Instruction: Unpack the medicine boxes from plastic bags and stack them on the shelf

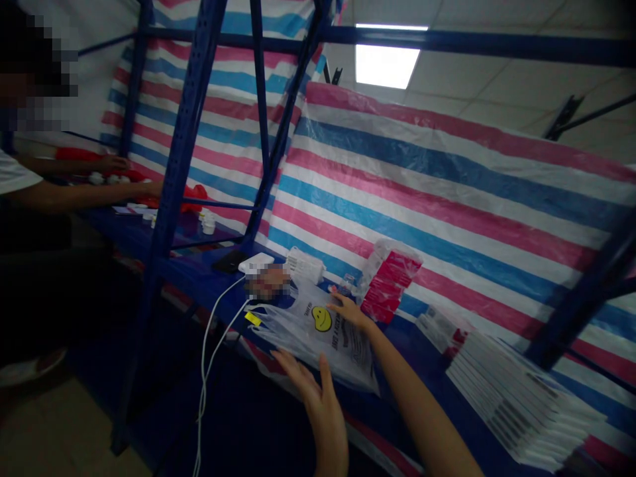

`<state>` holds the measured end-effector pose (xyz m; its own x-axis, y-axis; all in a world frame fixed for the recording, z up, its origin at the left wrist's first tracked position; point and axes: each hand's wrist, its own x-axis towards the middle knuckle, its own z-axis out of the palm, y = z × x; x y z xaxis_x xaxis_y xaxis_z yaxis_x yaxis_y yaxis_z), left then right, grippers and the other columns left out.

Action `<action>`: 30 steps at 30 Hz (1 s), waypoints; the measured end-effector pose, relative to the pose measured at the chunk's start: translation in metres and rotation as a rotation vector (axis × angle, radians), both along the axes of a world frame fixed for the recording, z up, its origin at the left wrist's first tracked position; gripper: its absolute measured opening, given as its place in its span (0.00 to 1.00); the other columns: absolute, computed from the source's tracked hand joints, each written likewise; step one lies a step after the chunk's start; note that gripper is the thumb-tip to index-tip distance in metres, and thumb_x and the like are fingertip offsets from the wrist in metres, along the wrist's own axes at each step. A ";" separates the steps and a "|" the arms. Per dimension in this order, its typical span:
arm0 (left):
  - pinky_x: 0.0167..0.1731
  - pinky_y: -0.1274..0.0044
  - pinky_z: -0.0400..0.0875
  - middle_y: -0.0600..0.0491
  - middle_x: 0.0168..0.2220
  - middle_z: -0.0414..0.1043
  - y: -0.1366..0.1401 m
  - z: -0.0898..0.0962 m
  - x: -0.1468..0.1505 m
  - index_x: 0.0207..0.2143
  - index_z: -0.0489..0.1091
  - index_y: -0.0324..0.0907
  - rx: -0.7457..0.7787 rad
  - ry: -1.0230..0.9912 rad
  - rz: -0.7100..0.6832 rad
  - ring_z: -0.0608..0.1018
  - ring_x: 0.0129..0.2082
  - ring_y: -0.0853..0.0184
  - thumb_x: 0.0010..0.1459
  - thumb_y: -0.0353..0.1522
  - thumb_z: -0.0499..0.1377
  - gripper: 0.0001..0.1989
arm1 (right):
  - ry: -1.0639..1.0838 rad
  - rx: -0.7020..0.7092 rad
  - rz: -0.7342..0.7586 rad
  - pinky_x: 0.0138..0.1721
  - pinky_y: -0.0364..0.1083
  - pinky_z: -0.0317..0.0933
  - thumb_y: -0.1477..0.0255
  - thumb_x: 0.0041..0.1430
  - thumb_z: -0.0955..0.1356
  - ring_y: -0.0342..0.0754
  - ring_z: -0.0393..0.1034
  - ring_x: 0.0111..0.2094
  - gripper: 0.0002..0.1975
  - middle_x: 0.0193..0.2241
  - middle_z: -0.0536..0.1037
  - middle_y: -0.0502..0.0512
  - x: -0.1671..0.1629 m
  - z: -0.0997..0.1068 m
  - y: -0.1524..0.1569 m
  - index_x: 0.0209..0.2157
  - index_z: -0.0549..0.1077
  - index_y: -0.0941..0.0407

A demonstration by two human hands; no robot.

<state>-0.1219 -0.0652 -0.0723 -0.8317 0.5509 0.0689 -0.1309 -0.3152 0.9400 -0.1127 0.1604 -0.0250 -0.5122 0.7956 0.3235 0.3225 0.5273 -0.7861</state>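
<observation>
A translucent white plastic bag (303, 331) with a yellow smiley face and dark print lies flat on the blue shelf. My right hand (350, 313) rests on its far side, fingers stretched out over the plastic. Close to the bag's near edge is my left hand (311, 387), fingers spread and thumb raised; nothing shows in it. A yellow tag (253, 318) sits by the bag's handle end. Beyond that end is a pixelated patch whose content I cannot make out, beside a white flat device (256, 263) and a black flat object (229, 261).
Pink-and-white packs (392, 285) stand behind the bag. On the right is a stack of white flat boxes (521, 397). White cables (203, 371) hang off the front edge. A blue upright post (181, 139) separates me from another person working with red material at left.
</observation>
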 end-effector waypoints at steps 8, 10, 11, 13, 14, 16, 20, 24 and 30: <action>0.61 0.71 0.34 0.44 0.64 0.21 0.024 0.019 0.029 0.62 0.26 0.31 0.032 0.076 0.379 0.36 0.63 0.63 0.56 0.26 0.44 0.36 | -0.417 0.152 0.093 0.52 0.54 0.55 0.71 0.49 0.67 0.54 0.66 0.47 0.12 0.43 0.75 0.55 0.028 0.008 0.012 0.38 0.76 0.54; 0.61 0.71 0.34 0.45 0.64 0.21 0.023 0.018 0.034 0.62 0.26 0.31 0.022 0.113 0.379 0.36 0.63 0.64 0.55 0.23 0.43 0.35 | -0.422 0.153 0.108 0.52 0.55 0.55 0.70 0.50 0.66 0.54 0.66 0.47 0.13 0.44 0.75 0.54 0.033 0.008 0.010 0.39 0.75 0.53; 0.61 0.71 0.35 0.45 0.64 0.21 0.023 0.018 0.036 0.62 0.26 0.31 0.019 0.128 0.372 0.36 0.63 0.64 0.55 0.22 0.42 0.35 | -0.425 0.153 0.117 0.51 0.55 0.56 0.69 0.50 0.66 0.54 0.67 0.47 0.14 0.44 0.75 0.54 0.036 0.008 0.008 0.40 0.75 0.53; 0.61 0.70 0.34 0.44 0.64 0.21 0.022 0.018 0.041 0.62 0.27 0.30 0.010 0.144 0.358 0.35 0.63 0.64 0.55 0.22 0.41 0.34 | -0.434 0.161 0.131 0.51 0.55 0.56 0.68 0.49 0.68 0.55 0.67 0.47 0.16 0.44 0.74 0.55 0.040 0.008 0.002 0.42 0.74 0.54; 0.61 0.70 0.34 0.43 0.64 0.21 0.022 0.018 0.044 0.62 0.27 0.30 0.005 0.145 0.350 0.34 0.63 0.64 0.55 0.22 0.41 0.34 | -0.438 0.172 0.133 0.51 0.55 0.56 0.66 0.48 0.68 0.56 0.66 0.48 0.18 0.45 0.74 0.56 0.042 0.010 -0.001 0.43 0.73 0.54; 0.61 0.68 0.34 0.41 0.63 0.20 0.023 0.018 0.048 0.62 0.26 0.29 -0.005 0.142 0.345 0.33 0.63 0.62 0.58 0.25 0.42 0.33 | -0.442 0.212 0.105 0.52 0.57 0.53 0.63 0.49 0.68 0.57 0.64 0.50 0.22 0.48 0.72 0.56 0.045 0.014 -0.007 0.47 0.71 0.52; 0.60 0.61 0.32 0.40 0.63 0.19 0.011 0.022 0.053 0.62 0.26 0.34 -0.051 0.187 0.412 0.31 0.62 0.57 0.59 0.32 0.47 0.36 | -0.366 0.304 -0.067 0.52 0.62 0.48 0.56 0.55 0.61 0.58 0.64 0.50 0.20 0.46 0.73 0.52 0.056 0.030 -0.013 0.47 0.70 0.47; 0.59 0.60 0.41 0.41 0.63 0.26 -0.022 0.055 0.044 0.62 0.37 0.40 0.097 0.364 0.547 0.38 0.63 0.56 0.58 0.29 0.50 0.33 | 0.010 0.331 -0.226 0.48 0.54 0.56 0.52 0.57 0.56 0.53 0.69 0.43 0.26 0.38 0.77 0.55 0.073 0.037 -0.016 0.39 0.74 0.54; 0.53 0.68 0.58 0.49 0.51 0.63 0.015 0.151 -0.029 0.51 0.58 0.44 0.339 1.158 0.345 0.65 0.53 0.66 0.58 0.22 0.45 0.20 | 0.390 0.306 -0.346 0.41 0.48 0.59 0.52 0.56 0.56 0.51 0.70 0.35 0.27 0.32 0.77 0.59 0.102 0.011 -0.032 0.31 0.74 0.60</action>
<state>-0.1511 -0.0499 0.0782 -0.2859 0.1281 0.9496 0.8534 -0.4168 0.3132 -0.0103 0.1283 -0.0141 -0.0379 0.7362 0.6757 0.2341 0.6639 -0.7102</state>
